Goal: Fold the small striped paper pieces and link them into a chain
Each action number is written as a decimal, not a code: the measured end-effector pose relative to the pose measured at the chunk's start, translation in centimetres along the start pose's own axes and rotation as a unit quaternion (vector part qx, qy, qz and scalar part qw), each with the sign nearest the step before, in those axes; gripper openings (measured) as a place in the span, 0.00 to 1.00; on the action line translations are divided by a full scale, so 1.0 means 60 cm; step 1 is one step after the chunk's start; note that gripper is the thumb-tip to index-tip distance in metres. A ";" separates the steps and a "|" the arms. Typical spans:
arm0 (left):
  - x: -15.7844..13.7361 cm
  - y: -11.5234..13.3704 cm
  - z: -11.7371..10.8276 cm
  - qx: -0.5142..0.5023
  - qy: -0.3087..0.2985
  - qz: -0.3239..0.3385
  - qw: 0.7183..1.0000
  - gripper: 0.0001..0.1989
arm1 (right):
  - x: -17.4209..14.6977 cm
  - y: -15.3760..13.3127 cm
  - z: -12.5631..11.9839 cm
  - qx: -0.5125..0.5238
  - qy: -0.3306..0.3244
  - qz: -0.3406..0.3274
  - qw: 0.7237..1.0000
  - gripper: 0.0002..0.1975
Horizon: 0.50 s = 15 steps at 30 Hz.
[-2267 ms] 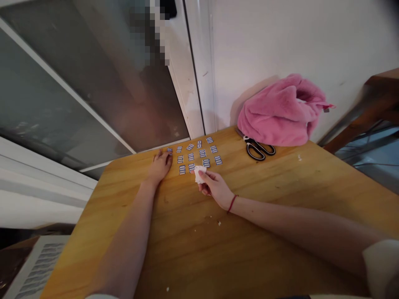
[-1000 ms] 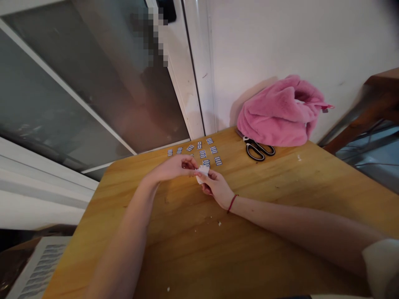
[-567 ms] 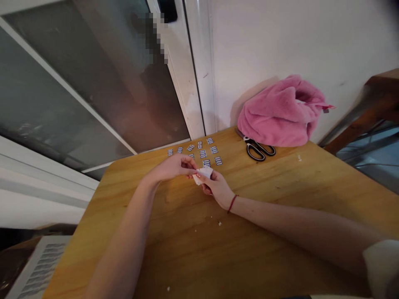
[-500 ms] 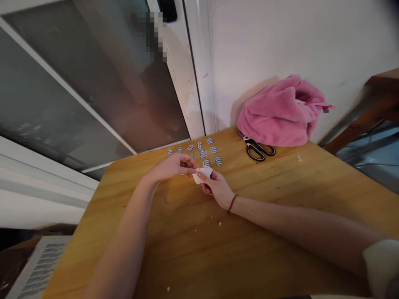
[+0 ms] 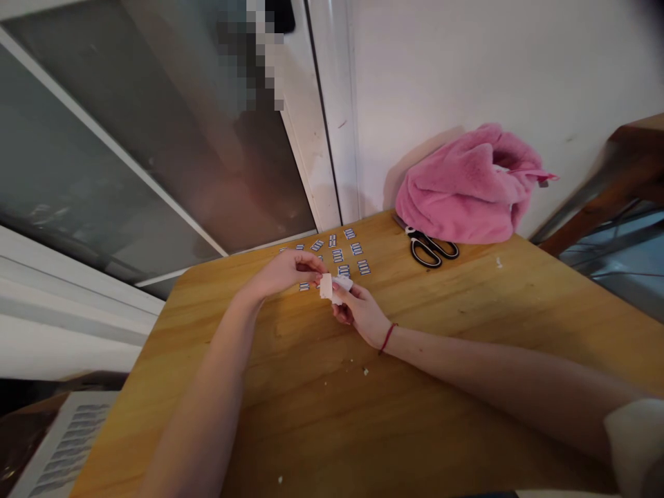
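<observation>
One slip [image 5: 326, 286], pinched by the left hand [image 5: 283, 273], now juts from the stack [image 5: 344, 282].

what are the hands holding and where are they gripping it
The right hand holds a small bunch of white cards by the right side, thumb across the front. The left hand pinches one white card near its left edge.

The left hand [image 5: 288, 273] pinches a small white rectangular paper slip [image 5: 326, 288] beside white paper pieces [image 5: 344, 283] in the right hand [image 5: 366, 315]. Small blue-and-white rectangular cards [image 5: 337, 256], black-handled scissors [image 5: 424, 253] and fluffy pink fabric [image 5: 461, 194] lie on the yellow-brown wooden table [image 5: 425, 408].
</observation>
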<state>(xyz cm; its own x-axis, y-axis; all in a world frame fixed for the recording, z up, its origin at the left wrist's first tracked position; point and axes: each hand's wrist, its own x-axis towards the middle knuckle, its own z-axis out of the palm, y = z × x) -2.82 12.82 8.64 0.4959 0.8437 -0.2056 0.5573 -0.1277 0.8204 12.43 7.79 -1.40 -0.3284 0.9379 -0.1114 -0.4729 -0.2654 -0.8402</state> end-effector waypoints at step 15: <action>0.001 0.003 0.002 -0.053 0.017 -0.019 0.998 0.05 | -0.005 -0.007 0.007 -0.047 0.007 -0.007 0.999 0.17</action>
<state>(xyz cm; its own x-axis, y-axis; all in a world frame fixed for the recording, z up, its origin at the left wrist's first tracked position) -2.61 12.79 8.73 0.4520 0.8641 -0.2213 0.5010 -0.0406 0.8645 12.38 7.50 -0.80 -0.3110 0.9445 -0.1059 -0.3989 -0.2309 -0.8874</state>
